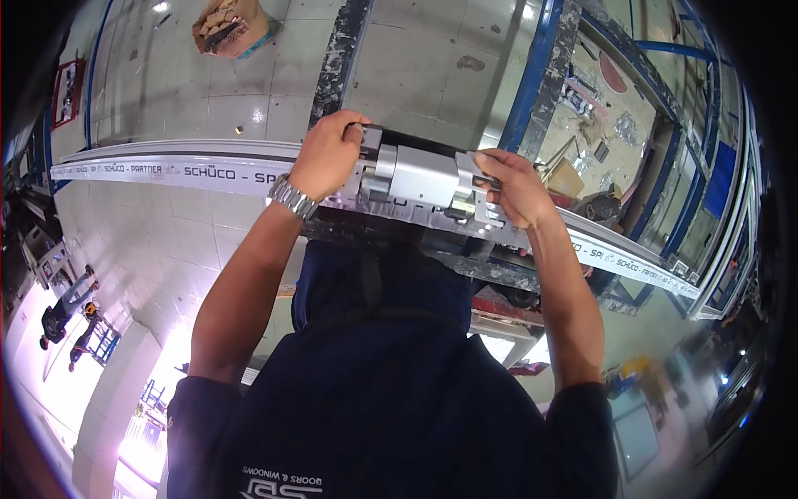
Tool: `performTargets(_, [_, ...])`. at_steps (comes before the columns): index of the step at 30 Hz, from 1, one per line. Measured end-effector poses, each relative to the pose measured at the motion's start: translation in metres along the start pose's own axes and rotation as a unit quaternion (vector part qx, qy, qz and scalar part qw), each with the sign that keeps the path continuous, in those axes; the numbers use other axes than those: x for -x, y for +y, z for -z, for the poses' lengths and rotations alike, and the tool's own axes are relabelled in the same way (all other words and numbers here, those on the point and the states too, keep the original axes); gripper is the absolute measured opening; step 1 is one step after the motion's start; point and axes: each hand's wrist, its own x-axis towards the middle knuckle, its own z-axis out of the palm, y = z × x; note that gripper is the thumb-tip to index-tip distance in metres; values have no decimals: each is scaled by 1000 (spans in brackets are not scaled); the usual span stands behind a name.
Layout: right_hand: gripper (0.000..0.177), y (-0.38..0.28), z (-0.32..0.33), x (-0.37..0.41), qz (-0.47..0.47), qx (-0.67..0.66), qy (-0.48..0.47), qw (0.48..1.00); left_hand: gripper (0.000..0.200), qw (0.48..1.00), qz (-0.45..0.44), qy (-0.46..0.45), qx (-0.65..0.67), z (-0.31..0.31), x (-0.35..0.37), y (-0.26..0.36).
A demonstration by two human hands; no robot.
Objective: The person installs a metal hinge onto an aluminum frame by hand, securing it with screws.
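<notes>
head view: the silver block [424,176] sits on the long bar [224,175]; the left hand [324,158] holds the block's left end, fingers curled in close; the right hand [519,191] holds its right end, thumb and fingers near shut; a blue beam [530,75] is beyond the block; it seems best to push both ends evenly, keeping the block flat and straight.

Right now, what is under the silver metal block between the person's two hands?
The long profile with printed film; some lettering shows along the near edge of the block. The surface directly beneath is covered, so it cannot be seen.
</notes>
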Motion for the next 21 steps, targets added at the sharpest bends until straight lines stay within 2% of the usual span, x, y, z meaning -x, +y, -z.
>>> performTargets(3, [29, -2, 0, 0, 6, -11, -13, 1000, 24, 1000, -15, 4, -7, -2, -3, -8])
performTargets(6, [29, 8, 9, -8, 27, 0, -34, 999, 26, 997, -32, -2, -74, 5, 2, 0])
performTargets(7, [28, 9, 10, -10, 32, -4, -36, 999, 29, 997, 2, -14, -80, 11, 4, 5])
performTargets(10, [26, 11, 12, -12, 43, -12, -46, 998, 33, 997, -3, 34, -73, 22, 20, 10])
performTargets(13, [25, 10, 12, -12, 48, -7, -54, 997, 37, 955, -185, 217, -87, 19, 59, 0])
performTargets(16, [24, 15, 14, -14, 60, -22, -64, 996, 32, 995, -80, 50, -37, 13, 96, -15])
performTargets(17, [24, 15, 13, -13, 59, -20, -62, 996, 29, 996, -43, 34, 66, 8, 100, -17])
performTargets(19, [24, 12, 11, -10, 60, -14, -57, 996, 25, 963, 28, 0, 270, 1, 101, -16])
performTargets(21, [27, 12, 11, -12, 71, 1, -66, 995, 25, 946, 28, -7, 322, 0, 96, -25])
